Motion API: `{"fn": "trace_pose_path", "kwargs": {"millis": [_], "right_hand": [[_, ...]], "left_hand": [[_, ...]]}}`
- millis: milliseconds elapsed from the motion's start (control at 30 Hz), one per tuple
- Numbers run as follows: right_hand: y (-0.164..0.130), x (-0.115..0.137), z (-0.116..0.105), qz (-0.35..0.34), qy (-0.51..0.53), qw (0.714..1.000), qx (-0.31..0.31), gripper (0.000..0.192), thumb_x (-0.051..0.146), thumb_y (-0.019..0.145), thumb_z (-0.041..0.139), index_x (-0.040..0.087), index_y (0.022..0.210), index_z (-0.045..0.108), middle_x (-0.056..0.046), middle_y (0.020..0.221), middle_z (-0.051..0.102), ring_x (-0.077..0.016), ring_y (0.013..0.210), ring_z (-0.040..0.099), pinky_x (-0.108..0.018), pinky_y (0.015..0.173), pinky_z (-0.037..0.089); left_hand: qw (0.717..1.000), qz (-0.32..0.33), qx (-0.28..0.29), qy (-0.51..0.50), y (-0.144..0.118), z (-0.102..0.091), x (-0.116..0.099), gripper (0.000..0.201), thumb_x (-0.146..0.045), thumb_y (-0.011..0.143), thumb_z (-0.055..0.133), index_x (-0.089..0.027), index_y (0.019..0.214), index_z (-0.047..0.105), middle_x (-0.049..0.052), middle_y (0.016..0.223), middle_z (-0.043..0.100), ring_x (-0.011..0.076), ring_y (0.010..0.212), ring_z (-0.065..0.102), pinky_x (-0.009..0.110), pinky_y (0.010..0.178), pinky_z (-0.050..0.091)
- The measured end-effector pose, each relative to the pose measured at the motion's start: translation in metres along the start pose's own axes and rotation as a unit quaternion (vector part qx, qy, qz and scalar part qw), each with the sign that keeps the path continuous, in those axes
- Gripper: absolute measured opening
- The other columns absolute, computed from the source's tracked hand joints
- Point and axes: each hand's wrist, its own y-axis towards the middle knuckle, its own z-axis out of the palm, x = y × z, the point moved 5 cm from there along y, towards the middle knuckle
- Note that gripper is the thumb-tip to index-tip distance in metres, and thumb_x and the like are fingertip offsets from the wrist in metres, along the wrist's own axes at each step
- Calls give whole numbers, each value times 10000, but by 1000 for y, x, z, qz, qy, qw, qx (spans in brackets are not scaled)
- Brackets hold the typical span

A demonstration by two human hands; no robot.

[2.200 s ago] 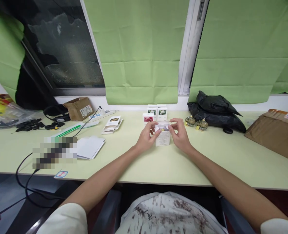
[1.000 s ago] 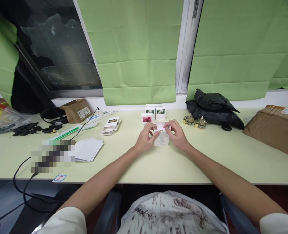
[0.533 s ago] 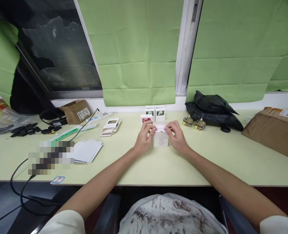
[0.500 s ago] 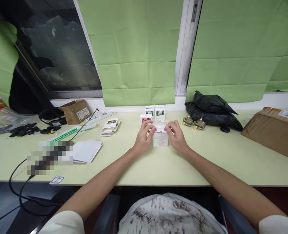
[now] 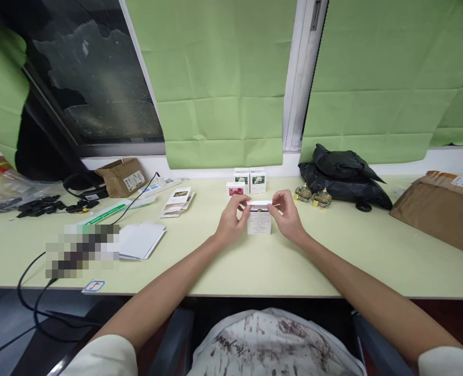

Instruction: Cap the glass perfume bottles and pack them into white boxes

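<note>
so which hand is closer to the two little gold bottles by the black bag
Right. The right hand pinches the white box's top flap, just left of the gold bottles and nearer the person. The left hand grips the box's far side, farther off.

I see a pale green table (image 5: 254, 261) carrying a small white box (image 5: 259, 223) mid-table, more boxes (image 5: 250, 181) and two gold bottles (image 5: 312, 195) along its far edge, papers (image 5: 140, 240) left, a brown carton (image 5: 438, 209) right.
</note>
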Motion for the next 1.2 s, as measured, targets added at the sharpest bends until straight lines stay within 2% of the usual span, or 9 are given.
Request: {"fn": "trace_pose_path", "kwargs": {"millis": [67, 167, 500, 767, 900, 1000, 1100, 1200], "right_hand": [[0, 2, 2, -13, -17, 1000, 21, 132, 306, 964, 600, 269, 1092, 597, -34, 1013, 526, -215, 957, 578, -367, 829, 573], [-2, 7, 4, -33, -31, 998, 46, 117, 271, 975, 564, 266, 1048, 655, -55, 1055, 539, -238, 1037, 581, -397, 879, 571], [-3, 7, 5, -62, -37, 996, 61, 113, 193, 955, 549, 252, 988, 641, -63, 1054, 562, -240, 1042, 579, -391, 860, 538], [-4, 16, 5, -95, -100, 987, 83, 58, 207, 957, 567, 250, 969, 604, -70, 1063, 555, -264, 1064, 575, -456, 964, 490], [-5, 13, 3, -77, -171, 981, 42, 109, 266, 937, 621, 265, 1046, 625, -81, 1108, 534, -292, 1130, 540, -492, 1024, 463], [-5, 4, 0, -30, -178, 984, 5, 215, 312, 943, 623, 260, 1151, 606, -77, 1094, 545, -268, 1034, 560, -449, 940, 501], [-6, -6, 2, 20, -130, 991, 32, 261, 362, 998, 558, 256, 1236, 576, -48, 1025, 605, -231, 932, 601, -409, 893, 519], [-8, -6, 7, 19, -76, 994, 82, 309, 405, 1034, 511, 262, 1302, 567, -59, 1126, 650, -233, 1069, 630, -417, 995, 505]], "left_hand": [[1000, 15, 18, 0, 0, 1, -2, 208, -306, 1072, 487, -229, 1247, 567, 90, 1166, 624, 202, 1063, 614, 353, 861, 546], [999, 24, 22, 7, 1, 0, -4, 180, -276, 1070, 483, -226, 1205, 591, 86, 1134, 619, 203, 1067, 603, 348, 850, 543], [999, 41, 26, 14, 0, 1, -5, 127, -225, 1040, 520, -225, 1104, 630, 84, 1103, 588, 204, 1052, 598, 353, 816, 544], [997, 33, 71, 4, -2, 4, -1, 96, -271, 998, 594, -225, 1082, 591, 102, 1208, 603, 220, 1121, 604, 340, 793, 533], [997, -9, 74, 8, -2, 5, 7, 144, -326, 996, 602, -228, 1099, 577, 82, 1147, 650, 192, 964, 635, 308, 686, 492], [997, -17, 73, 0, -3, 4, 7, 174, -372, 1023, 557, -225, 1111, 590, 74, 1094, 642, 180, 887, 624, 309, 679, 491], [996, -19, 89, -23, -4, 3, 5, 242, -353, 1084, 410, -230, 1158, 605, 73, 1081, 658, 190, 934, 635, 342, 798, 514], [995, -46, 86, -19, -5, 4, 11, 262, -335, 1073, 454, -247, 1302, 544, 57, 1061, 677, 197, 982, 643, 356, 856, 505]]}}
